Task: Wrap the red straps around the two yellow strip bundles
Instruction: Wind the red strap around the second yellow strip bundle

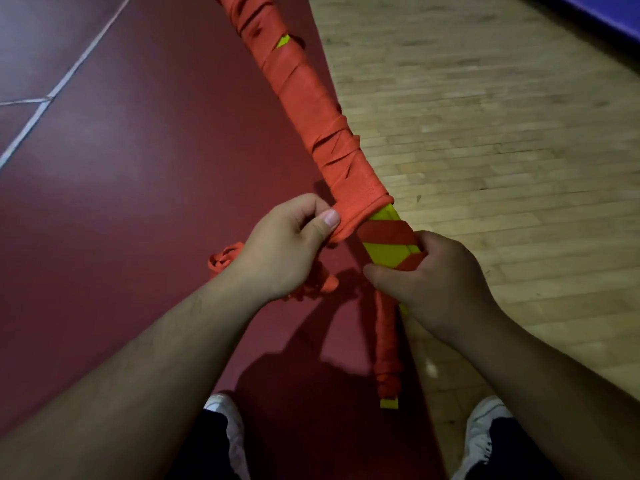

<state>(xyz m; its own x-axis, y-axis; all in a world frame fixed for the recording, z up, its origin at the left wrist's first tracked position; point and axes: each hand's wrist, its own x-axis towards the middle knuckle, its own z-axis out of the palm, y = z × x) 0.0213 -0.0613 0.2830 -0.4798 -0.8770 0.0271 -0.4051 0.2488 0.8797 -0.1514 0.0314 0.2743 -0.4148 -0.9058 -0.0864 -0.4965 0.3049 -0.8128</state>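
The long yellow strip bundle [388, 252] is held up over the floor [502, 168], mostly covered by the red strap [346, 174]. The left hand [287, 251] pinches the strap's edge, and the right hand [436, 282] has its fingers curled round the bundle. I think the strap should be pulled snug and flat over the bare yellow; no writing can be read.

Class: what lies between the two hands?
Head view: between the left hand and right hand shows a short stretch of yellow bundle, crossed by diagonal red strap turns.
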